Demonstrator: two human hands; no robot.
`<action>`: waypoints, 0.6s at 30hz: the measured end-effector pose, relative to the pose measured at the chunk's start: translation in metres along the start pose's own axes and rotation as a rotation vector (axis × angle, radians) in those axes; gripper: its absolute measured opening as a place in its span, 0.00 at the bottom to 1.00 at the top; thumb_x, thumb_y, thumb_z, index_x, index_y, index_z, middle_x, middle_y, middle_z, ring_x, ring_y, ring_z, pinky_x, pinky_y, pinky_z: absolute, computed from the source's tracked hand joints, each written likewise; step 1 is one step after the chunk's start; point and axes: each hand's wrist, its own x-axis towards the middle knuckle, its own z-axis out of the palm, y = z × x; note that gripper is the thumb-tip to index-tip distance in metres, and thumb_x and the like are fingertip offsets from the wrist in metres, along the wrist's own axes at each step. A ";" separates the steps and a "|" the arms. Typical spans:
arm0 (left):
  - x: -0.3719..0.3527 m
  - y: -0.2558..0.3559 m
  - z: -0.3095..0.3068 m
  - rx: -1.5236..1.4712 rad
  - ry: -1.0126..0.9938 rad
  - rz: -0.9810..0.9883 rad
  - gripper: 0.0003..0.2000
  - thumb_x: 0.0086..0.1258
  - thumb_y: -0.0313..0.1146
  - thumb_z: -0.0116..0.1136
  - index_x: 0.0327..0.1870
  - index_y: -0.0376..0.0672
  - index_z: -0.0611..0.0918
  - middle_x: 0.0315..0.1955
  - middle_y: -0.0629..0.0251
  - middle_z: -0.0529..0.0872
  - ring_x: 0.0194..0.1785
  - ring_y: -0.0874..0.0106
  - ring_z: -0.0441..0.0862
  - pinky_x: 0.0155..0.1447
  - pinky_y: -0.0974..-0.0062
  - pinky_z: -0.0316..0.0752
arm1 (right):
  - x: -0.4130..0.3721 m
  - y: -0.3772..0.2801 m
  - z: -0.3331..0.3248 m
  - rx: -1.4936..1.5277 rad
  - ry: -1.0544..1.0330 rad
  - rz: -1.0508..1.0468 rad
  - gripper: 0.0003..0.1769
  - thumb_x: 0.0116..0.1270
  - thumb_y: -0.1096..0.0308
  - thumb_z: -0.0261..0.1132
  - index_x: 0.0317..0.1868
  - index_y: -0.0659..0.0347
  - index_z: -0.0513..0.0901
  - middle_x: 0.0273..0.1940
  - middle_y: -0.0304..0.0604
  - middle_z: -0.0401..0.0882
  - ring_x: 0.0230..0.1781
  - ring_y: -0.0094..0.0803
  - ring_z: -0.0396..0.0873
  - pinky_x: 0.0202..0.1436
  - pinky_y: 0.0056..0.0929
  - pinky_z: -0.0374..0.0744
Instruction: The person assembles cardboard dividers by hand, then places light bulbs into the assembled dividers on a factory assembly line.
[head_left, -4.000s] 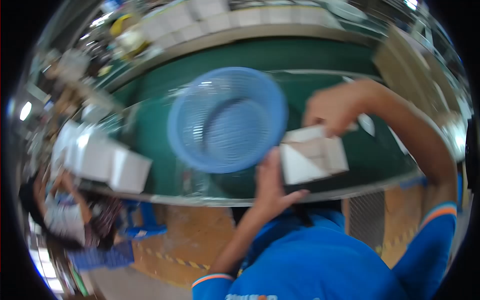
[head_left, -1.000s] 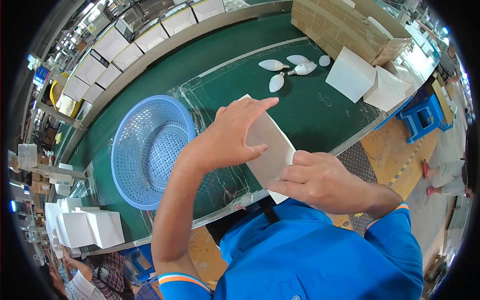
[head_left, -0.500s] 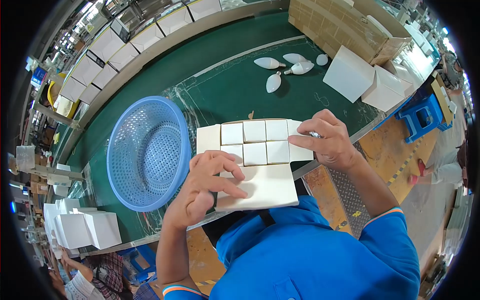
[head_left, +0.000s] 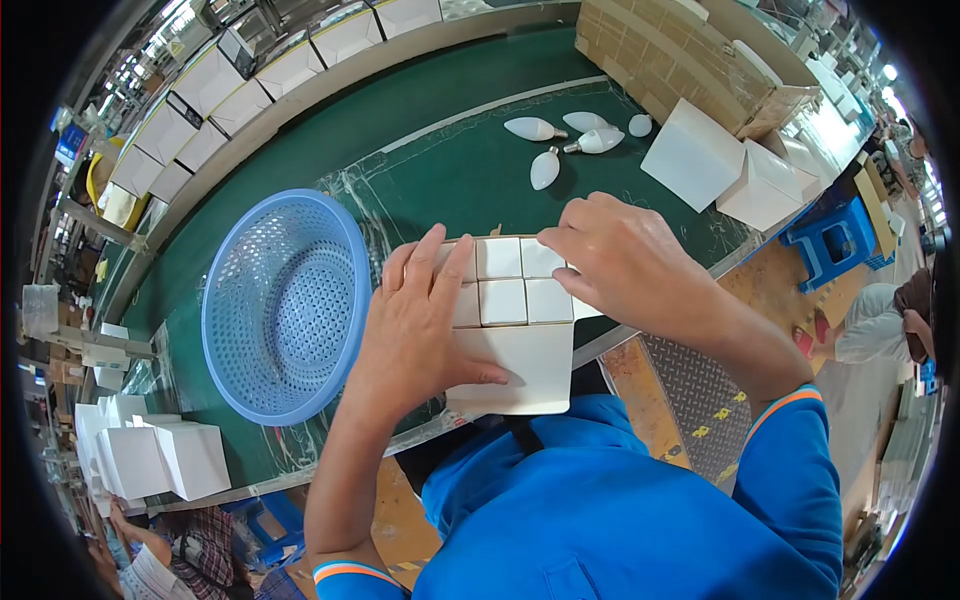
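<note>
An opened white carton (head_left: 540,375) lies at the table edge in front of me, its front flap folded out toward my body. Several small white boxes (head_left: 502,302) stand in it in two rows. My left hand (head_left: 410,325) rests over the carton's left side, fingers stretched across the left boxes and thumb apart on the front flap. At the carton's right edge is my right hand (head_left: 625,260), its fingers curled and thumb tip by the right boxes. What those fingers hold, if anything, is hidden, and they cover most of the right flap.
A blue perforated basket (head_left: 355,250) stands left of the carton. Several white candle-shaped bulbs (head_left: 545,170) lie beyond it on the green table (head_left: 440,185). White boxes (head_left: 695,155) and a large cardboard box (head_left: 670,50) are at right; more white boxes (head_left: 190,460) stand at lower left.
My left hand has straightened its fingers and moved up onto the carton's left side. My right hand has moved left over the carton's right edge; the silvery thing at its fingers no longer shows.
</note>
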 end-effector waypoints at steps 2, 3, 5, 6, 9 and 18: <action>-0.003 0.003 0.005 -0.065 0.036 0.002 0.56 0.28 0.48 0.82 0.68 0.42 0.68 0.65 0.51 0.66 0.67 0.49 0.62 0.67 0.50 0.61 | 0.005 0.002 -0.001 -0.028 -0.045 -0.010 0.15 0.51 0.72 0.69 0.42 0.61 0.83 0.36 0.43 0.76 0.42 0.40 0.76 0.41 0.38 0.78; -0.008 0.008 0.008 -0.033 0.058 -0.038 0.57 0.27 0.46 0.83 0.68 0.41 0.67 0.65 0.51 0.66 0.67 0.49 0.62 0.69 0.51 0.60 | 0.008 0.003 -0.002 -0.055 -0.089 -0.022 0.16 0.51 0.72 0.69 0.43 0.62 0.83 0.37 0.44 0.75 0.42 0.40 0.76 0.42 0.38 0.78; -0.018 0.019 0.013 -0.005 0.083 -0.086 0.57 0.26 0.45 0.83 0.68 0.41 0.67 0.66 0.52 0.66 0.67 0.49 0.63 0.70 0.53 0.59 | 0.013 0.005 -0.004 -0.037 -0.104 -0.060 0.16 0.50 0.72 0.68 0.42 0.62 0.83 0.37 0.44 0.76 0.42 0.41 0.76 0.42 0.39 0.78; -0.024 0.024 0.014 0.004 0.102 -0.128 0.57 0.26 0.46 0.83 0.68 0.41 0.67 0.66 0.51 0.65 0.68 0.49 0.62 0.71 0.53 0.58 | 0.017 0.005 -0.005 -0.017 -0.110 -0.094 0.16 0.50 0.73 0.68 0.42 0.62 0.83 0.38 0.44 0.76 0.42 0.41 0.76 0.43 0.39 0.77; -0.031 0.019 0.020 0.015 0.179 -0.156 0.58 0.29 0.49 0.82 0.69 0.41 0.65 0.67 0.49 0.63 0.68 0.47 0.61 0.70 0.51 0.57 | 0.027 0.008 -0.001 -0.004 -0.099 -0.165 0.17 0.49 0.73 0.67 0.43 0.62 0.83 0.38 0.45 0.77 0.42 0.41 0.77 0.44 0.39 0.77; -0.037 0.000 0.063 -0.447 0.407 -0.128 0.67 0.31 0.46 0.84 0.75 0.39 0.49 0.72 0.45 0.52 0.73 0.48 0.52 0.74 0.54 0.52 | 0.048 0.003 -0.008 -0.185 -0.294 -0.279 0.10 0.47 0.73 0.68 0.33 0.63 0.81 0.30 0.43 0.80 0.38 0.40 0.80 0.41 0.36 0.79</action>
